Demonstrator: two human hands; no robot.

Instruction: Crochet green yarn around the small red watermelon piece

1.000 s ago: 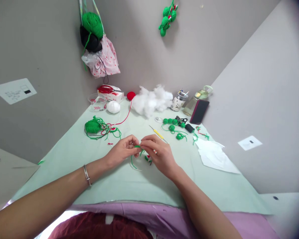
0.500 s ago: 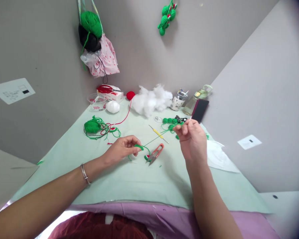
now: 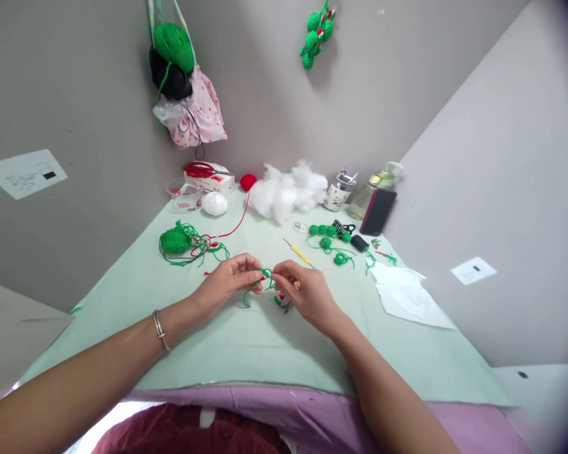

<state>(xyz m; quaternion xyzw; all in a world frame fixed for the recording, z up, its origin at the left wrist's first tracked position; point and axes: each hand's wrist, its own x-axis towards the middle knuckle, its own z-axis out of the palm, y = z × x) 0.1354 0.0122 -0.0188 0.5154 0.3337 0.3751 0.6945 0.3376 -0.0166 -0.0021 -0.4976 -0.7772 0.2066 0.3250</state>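
Thumb and fingers of my left hand are closed on a small green crochet piece with a bit of red on it. A green yarn tail hangs below it. Right beside, my right hand pinches green yarn at the edge of the piece; whether a needle is in those fingers is too small to tell. Under the right hand, orange-handled thread snips are mostly hidden. Next to their blades lies another small green, white and red crochet piece.
A yellow-handled crochet hook lies beyond my hands. To the left is a tangled green yarn ball; behind are white stuffing and red yarn. On the right are green crochet balls, a phone and white paper.
My right hand has come down and left from its raised place, to beside my left hand. The yarn stretched between the hands is now slack. The left hand has barely moved.
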